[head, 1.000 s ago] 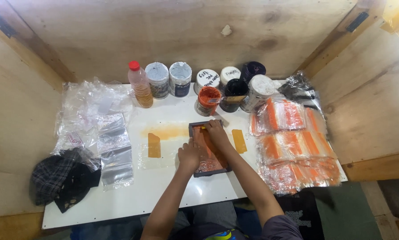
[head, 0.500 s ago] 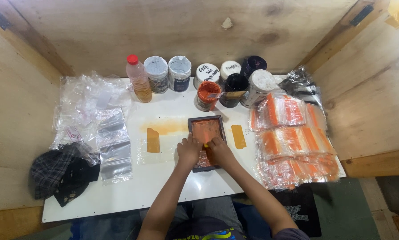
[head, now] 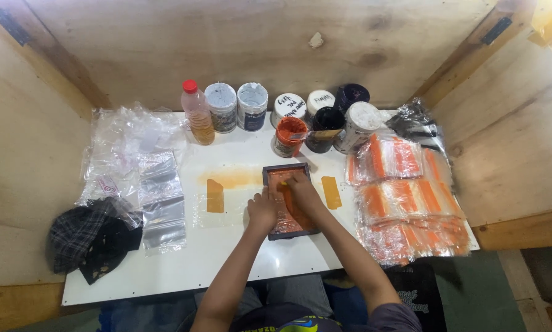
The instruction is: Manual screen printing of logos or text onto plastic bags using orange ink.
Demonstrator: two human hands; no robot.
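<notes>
Small dark-framed printing screen (head: 286, 200), its mesh stained orange, lies flat on the white table (head: 165, 264), near the open orange ink pot (head: 289, 136). Your left hand (head: 262, 211) presses its left edge; your right hand (head: 300, 187) closes its grip on a squeegee, barely visible. Brace the frame firmly; stroke evenly.

One camera only, worn on the person's head, looking almost straight down onto the white table (head: 165, 270). It sits fairly high above that table, so the whole top fits in, plus the plywood walls behind and beside it. The table's far edge runs toward the top of the picture; the person's forearms enter from the bottom, nearest the lens. No second view shares anything.
</notes>
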